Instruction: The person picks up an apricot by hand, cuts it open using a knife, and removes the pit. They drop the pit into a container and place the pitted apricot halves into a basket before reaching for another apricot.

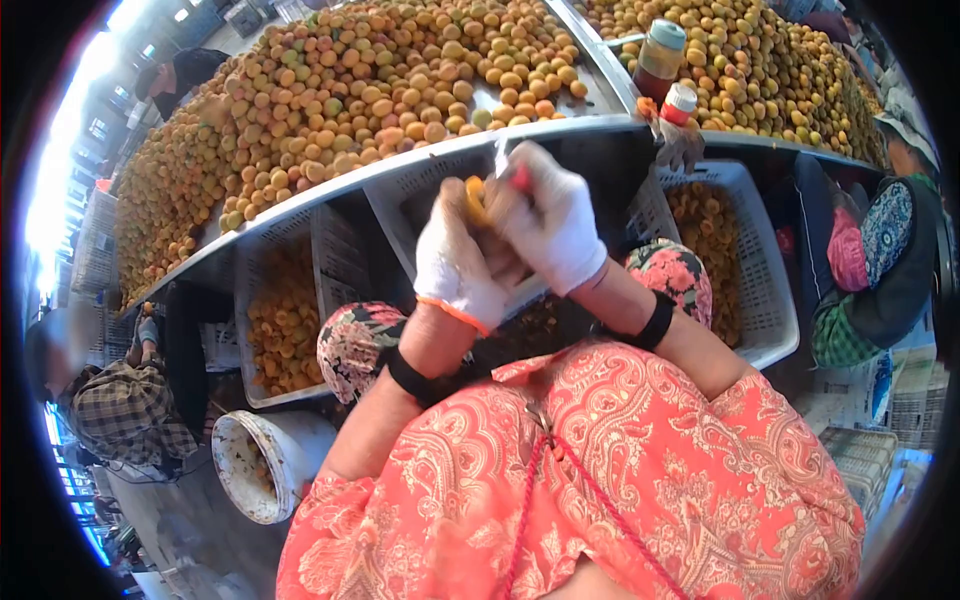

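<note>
Close above the sorting table's near edge, my two hands work together in white, stained gloves. My left hand (455, 250), in a glove with an orange cuff, grips an orange apricot (475, 202) between thumb and fingers. Against the fruit, my right hand (552, 215) is closed around a small red-handled knife (521, 178); its bright tip is blurred and most of the handle is hidden. Below my hands, a dark container between my knees is partly covered by my forearms. Piled whole apricots (370, 80) lie on the table beyond.
Crates of apricot halves stand at left (285, 330) and right (735, 260). A white bucket (270, 465) is at lower left. A teal-lidded jar (660, 55) and a small red-capped bottle (679, 103) stand on the metal divider. Co-workers sit on both sides.
</note>
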{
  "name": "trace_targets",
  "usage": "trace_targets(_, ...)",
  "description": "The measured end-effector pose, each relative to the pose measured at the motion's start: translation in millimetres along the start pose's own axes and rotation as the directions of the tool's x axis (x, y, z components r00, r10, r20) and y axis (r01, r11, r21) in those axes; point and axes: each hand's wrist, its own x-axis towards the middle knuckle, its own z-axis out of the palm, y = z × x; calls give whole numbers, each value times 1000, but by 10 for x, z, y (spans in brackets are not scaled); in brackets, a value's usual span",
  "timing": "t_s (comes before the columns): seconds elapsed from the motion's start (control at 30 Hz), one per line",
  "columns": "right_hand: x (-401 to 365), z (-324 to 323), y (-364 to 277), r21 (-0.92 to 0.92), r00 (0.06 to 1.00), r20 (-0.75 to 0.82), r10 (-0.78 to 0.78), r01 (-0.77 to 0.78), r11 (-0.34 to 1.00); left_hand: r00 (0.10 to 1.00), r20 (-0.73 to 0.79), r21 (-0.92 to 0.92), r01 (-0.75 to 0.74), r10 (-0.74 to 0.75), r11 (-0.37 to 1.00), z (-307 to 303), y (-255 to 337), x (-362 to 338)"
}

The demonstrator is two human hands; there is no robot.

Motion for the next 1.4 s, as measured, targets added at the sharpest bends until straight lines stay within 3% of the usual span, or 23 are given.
trace_targets(0.03,-30,18,40,199,989,-59,136,-122,972,995,97,-1,5,-5,1000,-195,41,174)
trace_targets(0.07,-42,-1,82,384,976,-51,214,-178,906,940,333,-53,-59,74,997,-258,76,195)
trace_targets(0.1,-13,-21,93,364,978,-105,180,-130,922,934,347,-116,-51,89,992,-287,100,238)
trace_targets(0.17,24,-59,-259,313,971,-87,224,-187,931,957,286,-221,25,40,975,-204,91,191)
trace_targets(0.23,43,19,-223,-197,999,52,15,-5,980,974,221,-297,21,47,955,-202,32,208)
trace_targets(0.3,27,-20,-272,-207,990,130,51,-23,978,986,157,-378,4,60,926,-252,14,205)
trace_targets(0.33,39,-44,-256,7,990,86,115,-116,993,954,296,-301,46,47,953,-339,36,173)
trace_targets(0.4,52,-171,-384,391,955,30,296,-284,876,843,538,-175,93,16,980,-428,83,134)
trace_targets(0.43,66,-251,-383,525,962,22,274,-244,815,843,538,-172,93,15,981,-419,82,94)
trace_targets(0.5,106,-428,-411,230,983,11,186,-183,956,826,561,-123,24,50,992,-375,66,-11)
trace_targets(0.6,56,-533,-545,153,991,-64,117,-106,982,793,603,-79,-41,81,996,-364,76,-65)
trace_targets(0.63,34,-537,-603,152,991,-68,115,-103,983,789,609,-61,-61,85,996,-356,83,-89)
trace_targets(0.73,-15,-448,-750,379,982,-92,164,-117,918,834,549,-28,-52,59,998,-304,67,-151)
trace_targets(0.87,-26,-429,-728,446,980,-17,198,-170,879,895,443,-21,-48,53,999,-256,55,-184)
trace_targets(1.0,-58,-457,-708,343,941,66,332,-334,878,955,275,29,-125,112,992,-186,42,-216)
trace_targets(1.1,-50,-480,-667,437,943,54,329,-318,841,950,259,78,-200,174,977,-187,42,-198)
trace_targets(1.4,-39,-509,-700,245,980,99,173,-192,950,938,254,113,-273,238,955,-225,11,-102)
